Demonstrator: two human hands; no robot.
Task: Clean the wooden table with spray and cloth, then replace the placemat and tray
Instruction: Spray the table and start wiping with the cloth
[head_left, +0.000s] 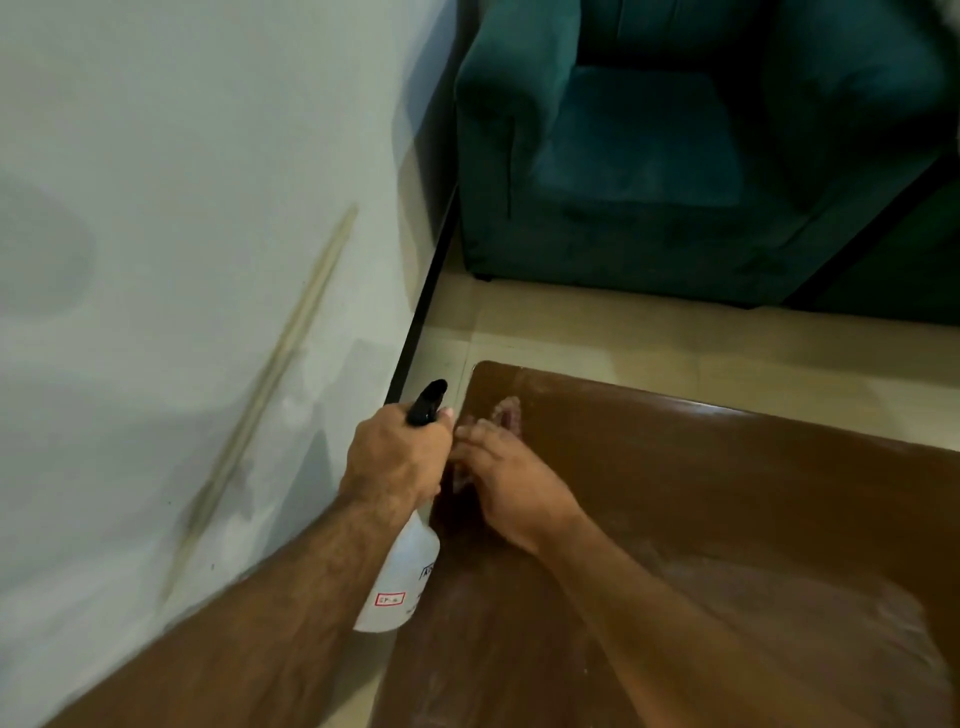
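A white spray bottle (402, 577), contents unseen and label unreadable, is gripped by the left hand (396, 457); the right hand (506, 480) is spread empty above the wooden surface (727, 519).

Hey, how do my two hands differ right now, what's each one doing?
The left hand is closed around the spray bottle beside the table edge; the right hand holds nothing visible. The left hangs off the wooden table; the right is over its corner. Both are bare.
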